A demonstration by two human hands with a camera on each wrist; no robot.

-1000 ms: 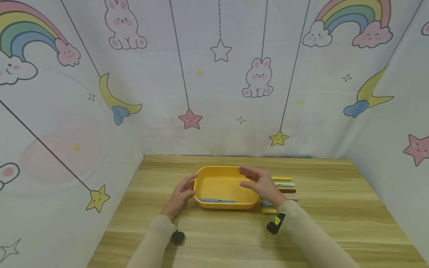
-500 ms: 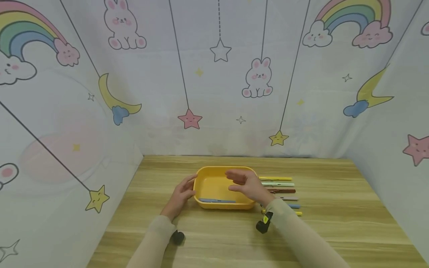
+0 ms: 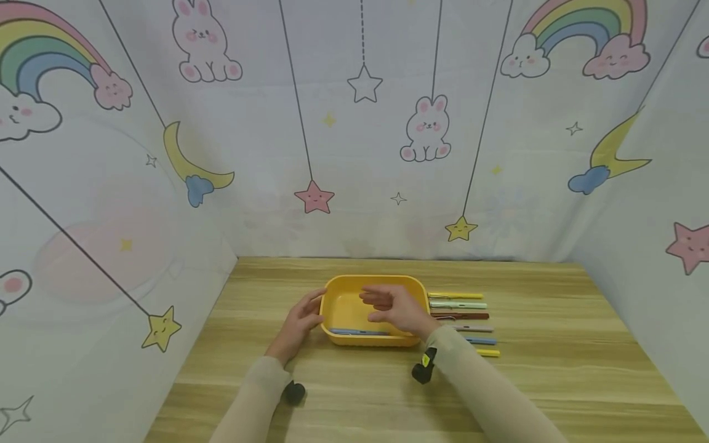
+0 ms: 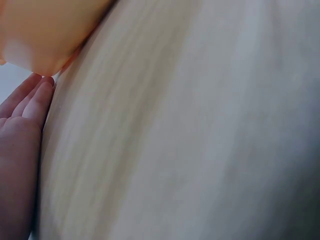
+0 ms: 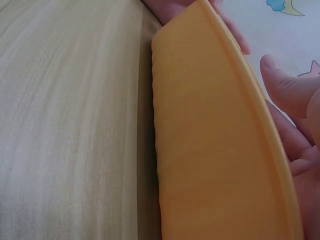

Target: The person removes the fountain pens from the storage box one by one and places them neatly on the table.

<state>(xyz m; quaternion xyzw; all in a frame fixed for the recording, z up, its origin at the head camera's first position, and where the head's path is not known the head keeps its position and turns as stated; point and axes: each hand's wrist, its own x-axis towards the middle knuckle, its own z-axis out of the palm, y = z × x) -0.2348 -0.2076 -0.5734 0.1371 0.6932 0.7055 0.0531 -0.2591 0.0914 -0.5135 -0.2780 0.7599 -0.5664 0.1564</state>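
A yellow rectangular tray point(image 3: 344, 307) sits on the wooden table with a blue pen point(image 3: 357, 332) lying inside along its near wall. My left hand point(image 3: 299, 323) is at the tray's left end; in the left wrist view its extended fingers point(image 4: 41, 97) touch the tray's outer wall point(image 4: 50, 25). Over the right half of the tray is my right hand point(image 3: 396, 311), fingers loosely bent and thumb apart, with nothing seen between them. The right wrist view shows the right thumb point(image 5: 287, 87) just above the tray rim point(image 5: 260, 105).
Right of the tray lie several pens in a column: yellow point(image 3: 460, 296), pale green point(image 3: 462, 305), dark brown point(image 3: 473, 316), pale pinkish point(image 3: 477, 328), blue point(image 3: 484, 341) and another yellow pen point(image 3: 488, 353). My right forearm partly covers the lower ones. A patterned cloth wall point(image 3: 365, 234) stands behind.
My right hand has moved left, from the tray's right end toward its middle, uncovering more of the pens at right. The left hand and tray stay in place.
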